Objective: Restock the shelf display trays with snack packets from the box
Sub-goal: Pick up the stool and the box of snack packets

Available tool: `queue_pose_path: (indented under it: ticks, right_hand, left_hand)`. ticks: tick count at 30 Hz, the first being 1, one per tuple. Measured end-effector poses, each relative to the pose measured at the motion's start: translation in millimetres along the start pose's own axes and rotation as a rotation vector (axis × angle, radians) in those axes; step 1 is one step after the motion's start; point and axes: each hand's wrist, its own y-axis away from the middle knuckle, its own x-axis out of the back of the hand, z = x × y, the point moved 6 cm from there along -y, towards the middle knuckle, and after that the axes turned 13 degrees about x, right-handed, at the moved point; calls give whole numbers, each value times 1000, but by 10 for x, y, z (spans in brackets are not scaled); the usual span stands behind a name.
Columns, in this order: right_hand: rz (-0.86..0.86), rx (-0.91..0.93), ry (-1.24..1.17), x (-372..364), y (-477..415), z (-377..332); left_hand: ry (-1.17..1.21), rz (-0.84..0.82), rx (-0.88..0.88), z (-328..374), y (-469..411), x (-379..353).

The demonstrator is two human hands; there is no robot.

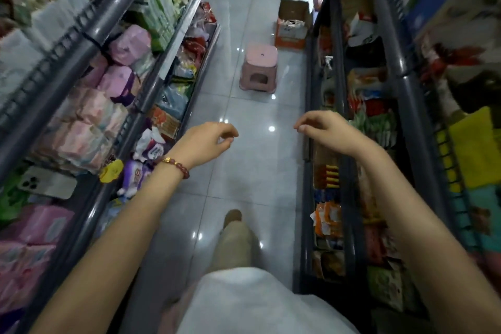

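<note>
Box (290, 35) contents blurred, shelf packets (375, 125) indistinct

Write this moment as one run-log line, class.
left hand: empty | right hand: empty | box: open, on floor beyond pink stool

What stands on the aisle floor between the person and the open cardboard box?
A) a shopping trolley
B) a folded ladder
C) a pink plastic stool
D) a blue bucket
C: a pink plastic stool stands on the tiled floor in mid-aisle, nearer to the person than the open cardboard box beyond it.
</note>
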Motion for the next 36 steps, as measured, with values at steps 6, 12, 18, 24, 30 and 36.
queue_pose_path:
  ticks: [6,12,18,24,30,36]
  right_hand:
    - [130,-14,-4,862,-1347,120]
    - [204,-18,-46,1417,-2183,589]
    - [256,-70,-64,1949,-3196,1527]
    - [255,-148,-160,2554,-4133,2167]
    - [234,-164,-181,2859,-5259,2526]
    - [256,-193,-145,2979,-6517,2838]
  left_hand:
    - [-35,-115,-86,-4,-1264,244]
    - [-52,-199,-144,69,-2531,449]
    - [-91,-257,-168,223,-3972,551]
    - [-79,-256,-171,415,-5238,985]
    - [-10,-274,-156,136,-6301,1396]
    - [16,-281,-155,-349,-7521,1847]
